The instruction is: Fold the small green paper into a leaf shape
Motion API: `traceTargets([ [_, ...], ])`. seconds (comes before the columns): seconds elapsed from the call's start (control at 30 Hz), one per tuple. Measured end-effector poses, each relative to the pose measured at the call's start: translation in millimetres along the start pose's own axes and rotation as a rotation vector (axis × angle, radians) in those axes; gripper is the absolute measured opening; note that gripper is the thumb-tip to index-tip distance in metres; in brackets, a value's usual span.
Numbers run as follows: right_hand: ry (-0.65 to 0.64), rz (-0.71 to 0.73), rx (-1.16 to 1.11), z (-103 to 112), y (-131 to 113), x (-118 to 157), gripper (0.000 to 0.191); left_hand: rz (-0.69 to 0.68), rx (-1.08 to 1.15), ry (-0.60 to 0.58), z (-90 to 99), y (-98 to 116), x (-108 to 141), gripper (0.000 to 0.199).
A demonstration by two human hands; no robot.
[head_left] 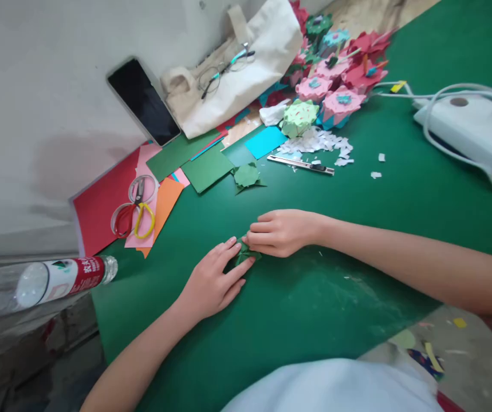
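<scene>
A small piece of folded green paper (242, 257) lies on the green table, partly hidden under my fingers. My left hand (215, 277) is palm down over it with fingers spread; the index and middle fingertips press on the paper, and the thumb rests lower down. From the right, my right hand (274, 233) pinches the paper's far edge, its fingers curled together. Beyond my hands sits a green scalloped paper shape (246, 175) with pointed corners beneath it. A stack of green paper (208, 170) is beside that shape.
Scissors (137, 212) and tape rolls lie on coloured sheets at left, near a bottle (56, 281). A box cutter (300, 165) lies before white paper scraps (318, 143). Behind are paper flowers (342, 98), a phone (145, 103), a canvas bag (246, 74) with glasses, and a corded white object (473, 126).
</scene>
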State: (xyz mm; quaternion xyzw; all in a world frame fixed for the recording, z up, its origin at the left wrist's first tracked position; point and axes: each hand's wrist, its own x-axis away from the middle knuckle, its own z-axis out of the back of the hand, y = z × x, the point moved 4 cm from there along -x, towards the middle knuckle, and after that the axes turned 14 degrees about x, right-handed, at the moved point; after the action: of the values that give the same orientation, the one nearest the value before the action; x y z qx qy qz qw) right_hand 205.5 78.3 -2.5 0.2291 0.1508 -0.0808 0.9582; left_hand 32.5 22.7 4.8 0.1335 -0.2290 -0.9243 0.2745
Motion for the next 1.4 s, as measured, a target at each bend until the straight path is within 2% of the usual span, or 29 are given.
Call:
traceTargets([
  [0.2,0.067,-0.009,0.008,2,2,0,0.022,0.007,-0.018,0.002,-2.0,1,2,0.046],
  [0.4,0.061,0.004,-0.041,2,7,2,0.019,0.015,-0.032,0.003,-4.7,4,2,0.054],
  [0.6,0.105,-0.009,-0.151,8,5,2,0.018,-0.010,-0.026,0.018,-6.6,12,3,0.051],
  [0.73,0.067,-0.107,-0.289,3,6,1,0.021,0.014,0.018,0.012,-7.1,11,3,0.049],
  [0.9,-0.009,-0.352,-0.620,-6,10,3,0.017,0.023,0.044,0.020,-6.0,8,4,0.046],
  [1.0,-0.068,-0.459,-0.741,-7,10,2,0.015,0.016,0.043,0.026,-5.4,8,3,0.046],
  [1.23,-0.172,-0.591,-0.670,-2,4,-3,0.016,0.012,0.046,0.038,-5.0,8,2,0.044],
  [1.4,-0.196,-0.625,-0.630,-2,2,-5,0.015,0.024,0.042,0.037,-5.8,7,2,0.045],
])
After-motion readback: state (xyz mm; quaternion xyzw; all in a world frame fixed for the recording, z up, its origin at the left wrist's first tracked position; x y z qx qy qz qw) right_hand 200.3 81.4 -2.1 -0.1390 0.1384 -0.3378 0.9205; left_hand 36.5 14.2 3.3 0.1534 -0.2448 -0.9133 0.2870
